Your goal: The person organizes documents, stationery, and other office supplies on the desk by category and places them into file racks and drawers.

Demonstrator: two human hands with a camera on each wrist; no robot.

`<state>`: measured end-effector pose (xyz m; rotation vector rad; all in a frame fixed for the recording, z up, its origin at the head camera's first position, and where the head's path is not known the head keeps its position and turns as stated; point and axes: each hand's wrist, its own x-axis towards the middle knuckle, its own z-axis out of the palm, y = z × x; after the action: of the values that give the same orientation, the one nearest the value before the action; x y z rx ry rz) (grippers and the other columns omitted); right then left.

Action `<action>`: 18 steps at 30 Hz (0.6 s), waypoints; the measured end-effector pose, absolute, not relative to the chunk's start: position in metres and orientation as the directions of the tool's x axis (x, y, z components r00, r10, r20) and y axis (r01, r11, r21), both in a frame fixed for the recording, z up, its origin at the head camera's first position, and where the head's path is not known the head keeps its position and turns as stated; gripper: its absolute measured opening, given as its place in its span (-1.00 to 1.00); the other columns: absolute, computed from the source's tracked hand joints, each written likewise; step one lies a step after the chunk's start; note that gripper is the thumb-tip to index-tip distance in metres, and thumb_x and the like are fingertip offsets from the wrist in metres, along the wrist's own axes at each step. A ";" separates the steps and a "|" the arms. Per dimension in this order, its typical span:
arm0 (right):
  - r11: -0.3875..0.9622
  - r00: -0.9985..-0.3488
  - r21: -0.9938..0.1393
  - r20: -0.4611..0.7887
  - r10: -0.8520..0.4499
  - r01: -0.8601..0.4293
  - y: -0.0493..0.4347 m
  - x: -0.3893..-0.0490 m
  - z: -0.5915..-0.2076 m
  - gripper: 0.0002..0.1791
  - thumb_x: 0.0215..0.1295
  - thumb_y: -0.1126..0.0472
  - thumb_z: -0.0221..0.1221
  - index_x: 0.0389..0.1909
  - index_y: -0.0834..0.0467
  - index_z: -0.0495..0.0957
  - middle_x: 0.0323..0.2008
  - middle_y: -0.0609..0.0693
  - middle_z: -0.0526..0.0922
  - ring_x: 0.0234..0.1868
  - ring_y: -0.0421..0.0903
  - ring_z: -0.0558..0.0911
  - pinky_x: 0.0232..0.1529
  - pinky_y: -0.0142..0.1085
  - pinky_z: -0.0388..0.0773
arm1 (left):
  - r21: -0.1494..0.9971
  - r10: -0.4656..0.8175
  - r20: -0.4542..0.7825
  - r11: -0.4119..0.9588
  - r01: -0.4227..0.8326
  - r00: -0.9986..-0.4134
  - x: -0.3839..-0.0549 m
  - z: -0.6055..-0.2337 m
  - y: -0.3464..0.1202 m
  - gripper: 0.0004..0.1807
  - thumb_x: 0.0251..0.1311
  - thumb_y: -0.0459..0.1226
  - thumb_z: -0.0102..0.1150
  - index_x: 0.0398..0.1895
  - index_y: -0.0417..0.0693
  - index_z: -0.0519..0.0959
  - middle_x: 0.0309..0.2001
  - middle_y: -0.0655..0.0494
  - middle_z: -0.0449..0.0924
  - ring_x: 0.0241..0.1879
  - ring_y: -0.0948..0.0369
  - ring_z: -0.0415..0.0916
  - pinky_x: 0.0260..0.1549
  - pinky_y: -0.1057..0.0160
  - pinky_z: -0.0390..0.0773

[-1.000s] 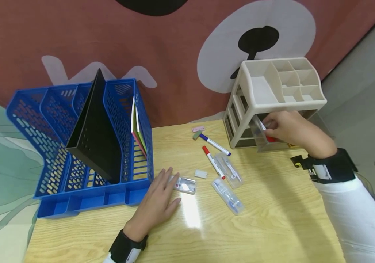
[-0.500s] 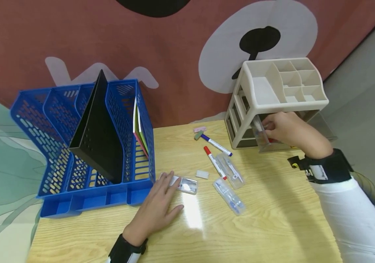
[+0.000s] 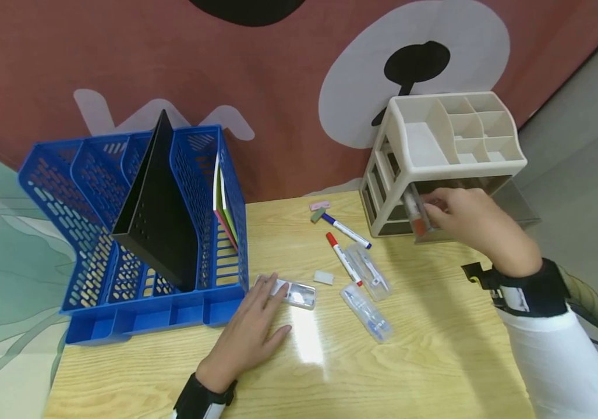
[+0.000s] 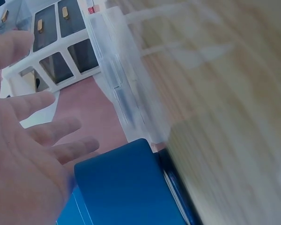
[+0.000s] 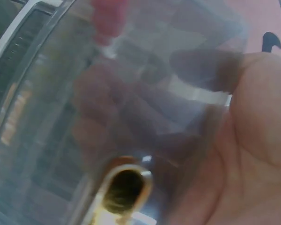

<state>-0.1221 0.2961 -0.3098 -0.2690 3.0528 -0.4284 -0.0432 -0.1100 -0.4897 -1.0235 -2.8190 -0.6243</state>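
Reaching into the drawer [image 3: 433, 237], the right hand [image 3: 474, 221] hides its fingertips, so whether they grip anything cannot be told; a red item [image 3: 418, 226] sits at the drawer's left end. The left hand [image 3: 248, 329], fingers extended, touches 1 clear case [image 3: 300, 295] on the desk [image 3: 361, 384].

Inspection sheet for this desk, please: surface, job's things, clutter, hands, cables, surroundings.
Surface: wood-grain table, glare patch.
Job's things: clear drawer of white organizer pulled out, red item inside; clear case at left hand.
Clutter: red marker, blue marker, two more clear cases, three small blocks.
Hands: left, fingers extended over the case, contact unclear; right hand reaching into the drawer, grip unclear.
Cables: nothing seen.
Surroundings: blue file rack holding black folder; printed backdrop behind.
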 end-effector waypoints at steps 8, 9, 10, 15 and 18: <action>0.967 -0.958 -0.175 0.253 -0.135 -0.182 0.268 -0.091 -0.299 -0.70 0.41 0.09 0.08 -0.20 0.28 0.56 -0.46 0.15 0.60 -0.54 0.06 0.52 -0.60 -0.03 0.47 | 0.361 0.586 0.227 0.691 0.626 -0.778 -0.043 -0.490 -0.111 -0.23 0.24 0.02 0.16 0.48 -0.01 0.21 0.49 -0.17 0.13 0.45 -0.12 0.02 0.33 -0.19 0.25; 0.965 -0.944 -0.166 0.296 -0.148 -0.203 0.263 -0.089 -0.297 -0.72 0.39 0.10 0.09 -0.22 0.28 0.56 -0.45 0.17 0.61 -0.51 0.07 0.53 -0.58 0.00 0.50 | 0.363 0.586 0.227 0.690 0.626 -0.778 -0.043 -0.490 -0.111 -0.24 0.25 0.01 0.15 0.47 -0.02 0.21 0.49 -0.17 0.13 0.45 -0.12 0.02 0.33 -0.19 0.25; 0.960 -0.925 -0.157 0.342 -0.168 -0.232 0.259 -0.087 -0.296 -0.73 0.36 0.12 0.12 -0.22 0.29 0.57 -0.43 0.19 0.63 -0.48 0.08 0.55 -0.56 0.03 0.52 | 0.366 0.587 0.228 0.688 0.627 -0.777 -0.043 -0.490 -0.111 -0.25 0.25 0.01 0.15 0.47 -0.03 0.22 0.49 -0.17 0.13 0.45 -0.13 0.02 0.33 -0.19 0.25; 0.902 -0.786 -0.125 0.548 -0.284 -0.413 0.239 -0.087 -0.300 -0.76 0.27 0.23 0.12 -0.23 0.35 0.60 -0.35 0.23 0.66 -0.38 0.09 0.55 -0.44 0.02 0.59 | 0.385 0.587 0.222 0.681 0.623 -0.779 -0.043 -0.489 -0.112 -0.28 0.27 -0.03 0.14 0.46 -0.05 0.23 0.48 -0.19 0.13 0.45 -0.14 0.00 0.32 -0.21 0.25; 0.859 -0.721 -0.124 0.610 -0.328 -0.496 0.229 -0.091 -0.309 -0.76 0.23 0.29 0.11 -0.20 0.37 0.60 -0.32 0.23 0.66 -0.34 0.07 0.57 -0.41 -0.01 0.64 | 0.405 0.573 0.220 0.682 0.609 -0.789 -0.043 -0.488 -0.112 -0.28 0.27 -0.07 0.14 0.46 -0.06 0.21 0.49 -0.17 0.12 0.46 -0.13 -0.01 0.31 -0.21 0.26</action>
<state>-0.0909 0.2295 -0.3092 -0.8829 3.6000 -0.5525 -0.0434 -0.1115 -0.4879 -0.9897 -2.8115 -0.7190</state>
